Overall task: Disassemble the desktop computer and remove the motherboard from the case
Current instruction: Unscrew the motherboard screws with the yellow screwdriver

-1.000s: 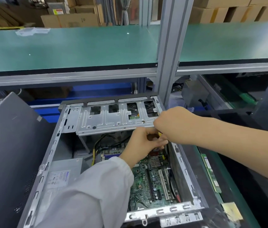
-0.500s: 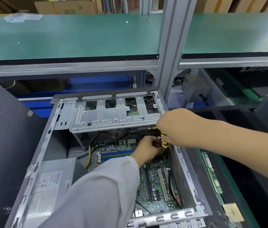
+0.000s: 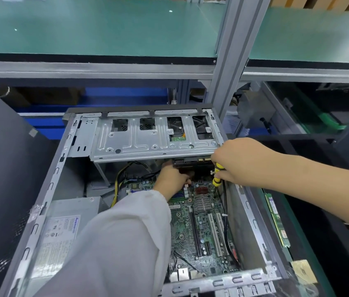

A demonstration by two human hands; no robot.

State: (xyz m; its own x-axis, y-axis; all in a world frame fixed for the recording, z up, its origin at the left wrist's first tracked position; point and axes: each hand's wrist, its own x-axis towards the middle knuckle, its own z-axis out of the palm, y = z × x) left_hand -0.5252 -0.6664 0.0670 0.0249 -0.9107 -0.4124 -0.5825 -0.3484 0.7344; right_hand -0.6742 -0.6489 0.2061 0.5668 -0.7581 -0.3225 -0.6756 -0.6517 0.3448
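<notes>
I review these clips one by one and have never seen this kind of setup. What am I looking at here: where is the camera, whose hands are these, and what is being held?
The camera sits on a person's head, looking down at their own hands; there is no robot. Below lies an open computer case, with the green motherboard still inside and a metal drive cage across its far end. The right hand grips a yellow-and-black screwdriver, tip pointing down near the board. The left hand, in a grey sleeve, reaches under the cage; what it touches is hidden. A loose memory stick lies right of the case.

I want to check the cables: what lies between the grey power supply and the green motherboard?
In the head view, the left sleeve and yellow wires.
</notes>
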